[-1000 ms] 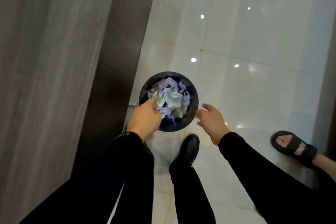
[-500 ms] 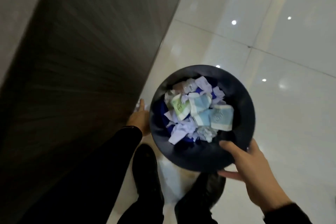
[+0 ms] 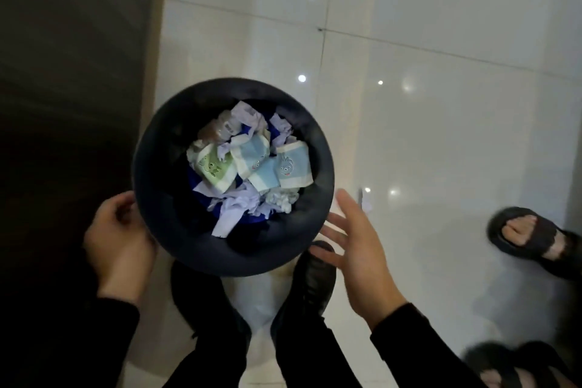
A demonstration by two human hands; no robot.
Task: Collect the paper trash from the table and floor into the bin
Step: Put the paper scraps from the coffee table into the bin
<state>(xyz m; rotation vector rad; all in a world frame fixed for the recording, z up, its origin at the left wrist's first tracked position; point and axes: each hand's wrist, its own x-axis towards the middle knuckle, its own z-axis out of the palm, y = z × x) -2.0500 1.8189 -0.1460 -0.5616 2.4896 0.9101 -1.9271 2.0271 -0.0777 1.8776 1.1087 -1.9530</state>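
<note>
The black round bin (image 3: 148, 167) is seen from straight above, over the glossy white tiled floor (image 3: 441, 104) and just beside a dark wood-grain panel (image 3: 63, 104). It is filled with paper trash (image 3: 255, 164): crumpled white scraps and small blue and green printed tissue packets. The left grip (image 3: 116, 236) is curled against the bin's lower left wall, holding it. The right grip (image 3: 356, 249) is wide open with fingers spread, just beside the bin's lower right rim; I cannot tell if it touches. Black shoes (image 3: 311, 280) show beneath the bin. One small paper scrap (image 3: 365, 201) lies on the floor just past the right grip's fingers. Another person's sandalled foot (image 3: 529, 236) stands further right.
</note>
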